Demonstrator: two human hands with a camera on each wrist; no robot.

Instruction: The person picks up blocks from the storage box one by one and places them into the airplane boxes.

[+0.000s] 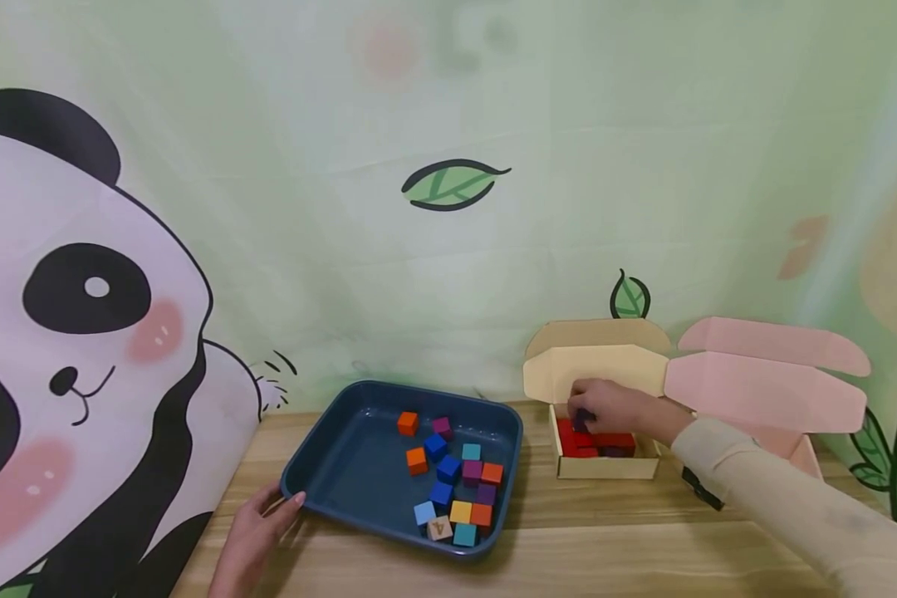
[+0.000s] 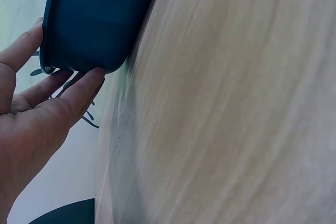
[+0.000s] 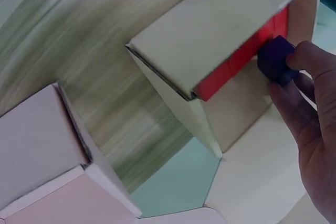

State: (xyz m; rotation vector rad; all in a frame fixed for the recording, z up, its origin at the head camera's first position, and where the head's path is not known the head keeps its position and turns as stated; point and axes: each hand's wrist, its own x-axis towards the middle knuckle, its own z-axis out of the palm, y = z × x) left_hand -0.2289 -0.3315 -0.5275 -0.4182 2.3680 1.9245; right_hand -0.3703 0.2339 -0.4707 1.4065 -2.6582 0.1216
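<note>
Right hand (image 1: 615, 409): I saw it nearly closed, thumb and fingers pinching one dark purple cube (image 3: 276, 60).
Purple cube: it sat at the fingertips, at the mouth of the cream box (image 1: 605, 469) and next to the red blocks (image 3: 242, 60); I could not tell from my feeds whether it touched them.
Cream box: it stood on the bench (image 1: 561, 523) with its lid raised at the back, the red blocks inside and a darker block (image 1: 616, 452) near the front right.
Pink box (image 1: 770, 390): it stood open just right of the cream one, partly hidden behind the sleeve (image 1: 785, 498).
Left hand (image 1: 257, 531): I had it with fingers loosely extended, touching the outside of the blue tray (image 1: 344, 465) at its near left corner and gripping nothing.
Blue tray: it lay left of the cream box, well apart from the purple cube.
Tray cubes (image 1: 448, 469): orange, blue, teal, purple and yellow ones gathered toward the right side, with a wooden cube (image 1: 439, 528) marked 4 near the front wall.
Backdrop (image 1: 329, 274): pale green cloth hung behind, printed with a panda (image 1: 82, 199).
</note>
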